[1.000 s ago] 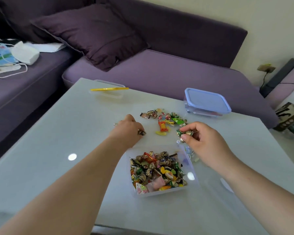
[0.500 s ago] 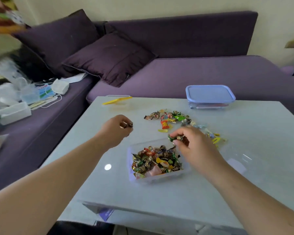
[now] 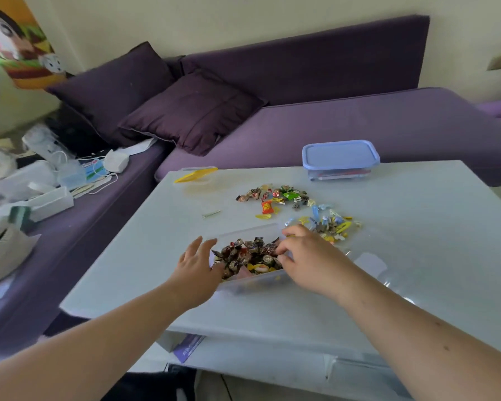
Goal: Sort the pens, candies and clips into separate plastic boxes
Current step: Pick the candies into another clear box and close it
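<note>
A clear plastic box (image 3: pixel 250 228) full of wrapped candies (image 3: pixel 248 256) stands on the table's near middle. My left hand (image 3: pixel 198 264) lies with spread fingers against the box's left wall. My right hand (image 3: pixel 308 256) hovers over the box's right side, fingers loosely bent down onto the candies; I see nothing pinched between them. Loose candies (image 3: pixel 275 196) lie farther back. A pile of small coloured clips (image 3: pixel 327 224) lies just beyond my right hand. No pens are visible.
A blue-lidded box (image 3: pixel 340 159) stands at the table's far edge. A clear box with a yellow piece on it (image 3: pixel 195 175) sits at the far left corner. A thin pin-like item (image 3: pixel 211 213) lies left of the candies. A purple sofa (image 3: pixel 330 125) surrounds the table.
Both hands came down to the candy box. The candies pinched in each hand earlier are no longer seen. The camera pulled back and turned left.
</note>
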`<state>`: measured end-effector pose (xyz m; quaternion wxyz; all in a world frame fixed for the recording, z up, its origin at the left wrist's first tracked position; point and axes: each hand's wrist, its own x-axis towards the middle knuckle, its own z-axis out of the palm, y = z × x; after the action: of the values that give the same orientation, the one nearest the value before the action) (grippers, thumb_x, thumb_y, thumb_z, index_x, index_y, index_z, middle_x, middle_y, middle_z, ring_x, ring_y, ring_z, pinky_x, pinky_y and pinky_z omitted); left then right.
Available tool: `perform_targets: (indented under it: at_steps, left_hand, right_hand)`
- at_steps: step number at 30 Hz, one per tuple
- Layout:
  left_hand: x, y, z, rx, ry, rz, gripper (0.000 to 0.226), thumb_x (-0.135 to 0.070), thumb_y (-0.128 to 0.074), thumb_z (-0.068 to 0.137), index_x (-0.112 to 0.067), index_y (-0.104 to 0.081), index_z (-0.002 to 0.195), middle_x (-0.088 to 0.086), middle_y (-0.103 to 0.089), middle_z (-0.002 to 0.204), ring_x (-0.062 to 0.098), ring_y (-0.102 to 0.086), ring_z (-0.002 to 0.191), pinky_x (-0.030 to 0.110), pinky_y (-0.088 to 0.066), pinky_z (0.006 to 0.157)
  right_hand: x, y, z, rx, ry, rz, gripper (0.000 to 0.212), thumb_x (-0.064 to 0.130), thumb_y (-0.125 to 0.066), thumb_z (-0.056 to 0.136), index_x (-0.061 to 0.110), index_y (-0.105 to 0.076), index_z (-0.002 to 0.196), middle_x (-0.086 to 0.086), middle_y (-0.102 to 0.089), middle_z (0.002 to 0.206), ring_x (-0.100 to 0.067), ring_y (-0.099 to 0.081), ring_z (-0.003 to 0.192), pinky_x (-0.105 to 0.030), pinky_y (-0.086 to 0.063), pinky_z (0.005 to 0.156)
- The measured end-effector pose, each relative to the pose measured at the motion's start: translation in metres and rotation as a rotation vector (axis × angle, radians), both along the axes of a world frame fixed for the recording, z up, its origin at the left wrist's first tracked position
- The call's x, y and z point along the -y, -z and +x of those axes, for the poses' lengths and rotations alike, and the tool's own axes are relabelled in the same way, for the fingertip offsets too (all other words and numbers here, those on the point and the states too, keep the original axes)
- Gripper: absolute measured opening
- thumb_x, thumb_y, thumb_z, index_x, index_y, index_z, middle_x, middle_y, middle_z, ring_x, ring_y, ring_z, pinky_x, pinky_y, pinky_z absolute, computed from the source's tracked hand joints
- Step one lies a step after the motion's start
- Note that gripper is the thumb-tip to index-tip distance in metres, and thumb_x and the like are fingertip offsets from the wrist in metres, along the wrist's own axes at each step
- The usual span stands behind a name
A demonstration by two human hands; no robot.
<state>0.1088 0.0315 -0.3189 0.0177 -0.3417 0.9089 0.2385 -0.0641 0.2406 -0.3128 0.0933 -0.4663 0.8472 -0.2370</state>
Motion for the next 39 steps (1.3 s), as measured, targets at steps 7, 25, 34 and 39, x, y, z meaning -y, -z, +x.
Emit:
perform_targets:
  at_steps: [7,25,34,39]
  left_hand:
    - [-0.006,0.005,-0.004,-0.033,-0.01,0.082,0.054,-0.029,-0.038,0.104,-0.037,-0.018,0.153,0.003,-0.025,0.159,0.035,-0.05,0.124,0.047,-0.046,0.1]
    - [-0.009,0.003,-0.038,0.055,0.147,0.093,0.036,-0.034,-0.036,0.103,-0.048,-0.033,0.136,0.002,-0.045,0.147,0.013,-0.058,0.083,0.031,-0.045,0.065]
    - [-0.017,0.008,-0.042,-0.031,0.074,-0.112,0.043,-0.037,-0.035,0.096,-0.05,-0.039,0.136,-0.008,-0.054,0.143,0.022,-0.054,0.118,0.045,-0.045,0.099]
    - [-0.008,0.011,-0.044,-0.177,0.081,0.063,0.049,-0.064,-0.027,0.093,-0.05,-0.042,0.137,-0.009,-0.046,0.145,0.016,-0.046,0.127,0.04,-0.037,0.105]
  right_hand:
    - [-0.018,-0.007,0.0,0.06,-0.017,0.023,0.027,0.036,-0.055,0.1,0.032,-0.069,0.124,0.011,-0.045,0.149,-0.015,-0.056,0.125,-0.037,-0.047,0.102]
    - [-0.058,-0.004,-0.083,-0.019,0.122,0.526,0.055,0.031,-0.043,0.095,0.049,-0.042,0.148,0.013,-0.029,0.164,-0.021,-0.027,0.15,-0.041,-0.027,0.118]
    - [-0.046,0.001,-0.099,-0.067,0.2,0.463,0.044,0.044,-0.038,0.1,0.036,-0.048,0.142,0.008,-0.04,0.156,-0.026,-0.038,0.141,-0.046,-0.028,0.109]
    - [-0.04,-0.004,-0.088,0.149,0.086,0.278,0.034,0.039,-0.05,0.098,0.045,-0.061,0.13,0.009,-0.063,0.133,-0.017,-0.062,0.112,-0.035,-0.05,0.098]
